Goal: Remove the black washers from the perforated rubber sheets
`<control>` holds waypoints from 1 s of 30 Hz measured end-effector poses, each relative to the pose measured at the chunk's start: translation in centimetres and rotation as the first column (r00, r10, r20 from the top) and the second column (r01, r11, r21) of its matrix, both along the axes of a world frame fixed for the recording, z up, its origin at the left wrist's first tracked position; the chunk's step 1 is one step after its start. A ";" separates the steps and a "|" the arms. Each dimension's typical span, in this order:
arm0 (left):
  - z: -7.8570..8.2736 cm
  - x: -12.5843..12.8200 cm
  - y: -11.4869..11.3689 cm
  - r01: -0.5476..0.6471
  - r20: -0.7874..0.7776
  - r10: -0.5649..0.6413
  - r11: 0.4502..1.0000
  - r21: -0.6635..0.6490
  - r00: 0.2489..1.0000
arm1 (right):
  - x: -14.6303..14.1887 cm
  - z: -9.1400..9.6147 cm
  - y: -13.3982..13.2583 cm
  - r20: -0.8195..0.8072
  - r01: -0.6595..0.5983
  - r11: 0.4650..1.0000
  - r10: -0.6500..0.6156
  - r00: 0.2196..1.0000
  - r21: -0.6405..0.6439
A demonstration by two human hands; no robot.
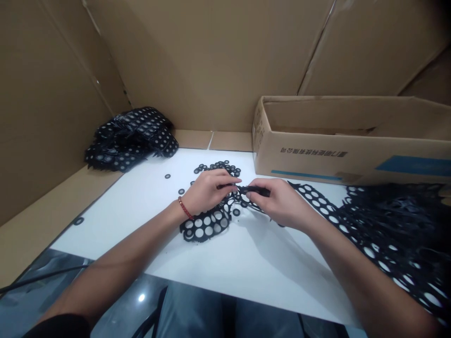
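A black rubber sheet with rows of round holes [207, 225] lies partly under my left hand [214, 188], and a part of it runs up between both hands. My left thumb and fingers pinch its edge. My right hand [275, 199] is closed around a bunched strip of the same sheet, a little to the right. Small black rubber rings [218, 166] lie in a loose heap just beyond my left hand. One ring [236, 212] sits on the white table below the fingers. My fingers hide the exact spot where the sheet is gripped.
A pile of black sheets with rings in them [134, 136] stands at the back left. An open cardboard box [310, 155] is at the back right. Punched-out black sheets [398, 234] heap up at the right. Stray rings [78, 220] dot the white tabletop [141, 206].
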State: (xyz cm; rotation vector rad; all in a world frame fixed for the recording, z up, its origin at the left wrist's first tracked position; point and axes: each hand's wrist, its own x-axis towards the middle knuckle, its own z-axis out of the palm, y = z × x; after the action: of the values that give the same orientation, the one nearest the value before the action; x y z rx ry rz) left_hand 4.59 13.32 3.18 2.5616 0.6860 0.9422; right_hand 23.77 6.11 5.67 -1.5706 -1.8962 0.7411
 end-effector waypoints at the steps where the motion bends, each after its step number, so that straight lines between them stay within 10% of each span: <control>1: 0.1 0.1 -0.1 -0.008 -0.001 0.008 1.000 -0.013 1.000 | 0.0 0.0 0.0 -0.004 0.000 1.000 0.000 1.000 -0.002; 18: 0.8 0.3 -0.8 -0.143 -0.318 0.201 0.970 0.196 0.927 | 0.5 -0.3 0.4 0.012 0.012 0.998 -0.013 1.000 0.062; 30: 0.6 -0.2 0.2 -0.346 -0.292 0.325 0.938 -0.020 0.900 | 0.1 -0.1 0.3 -0.025 0.156 0.981 -0.160 0.987 -0.113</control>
State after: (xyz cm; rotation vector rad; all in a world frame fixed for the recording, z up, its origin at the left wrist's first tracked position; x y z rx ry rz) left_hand 4.41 13.55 3.75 2.5867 1.2542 0.6281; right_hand 23.84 6.46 5.52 -1.7426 -1.7085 0.8090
